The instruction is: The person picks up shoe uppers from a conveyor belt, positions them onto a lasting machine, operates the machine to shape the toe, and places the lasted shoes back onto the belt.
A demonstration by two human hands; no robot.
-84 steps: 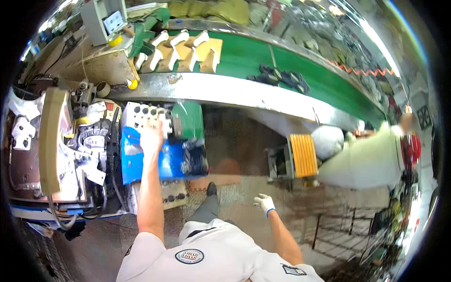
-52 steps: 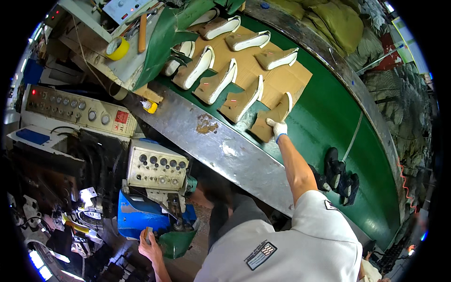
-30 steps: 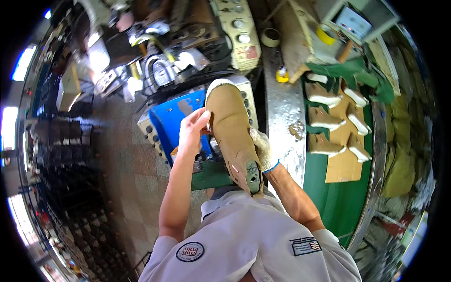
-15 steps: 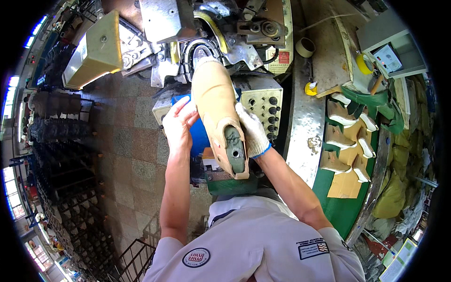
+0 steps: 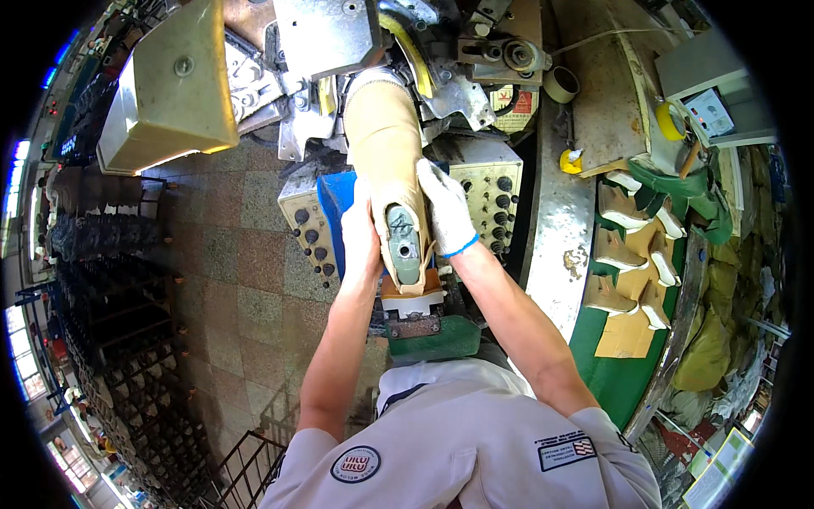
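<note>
Between my hands is a tan shoe upper [image 5: 384, 140] stretched over a grey-green last [image 5: 404, 254]. Its toe end points away from me and sits among the metal jaws of a machine [image 5: 331, 38]; the machine hides how far in it reaches. My bare left hand [image 5: 360, 236] presses along the left side of the heel part, its fingertips partly hidden by the upper. On the opposite side, my right hand [image 5: 445, 208] in a white knit glove grips the upper, thumb along its edge. Beneath the heel is a brown-topped machine support [image 5: 413, 301].
Control panels with black knobs [image 5: 502, 202] flank the upper. On the green bench [image 5: 610, 370] at right, several tan wedge shoes [image 5: 612, 294] lie on cardboard [image 5: 623, 339]. A pale box-shaped machine head [image 5: 170, 85] juts out at upper left. Dark racks [image 5: 119, 339] line the left.
The upper has moved forward and straightened, its toe now deeper among the jaws. My left hand, spread beside it before, has closed against its side. My right hand stays on it.
</note>
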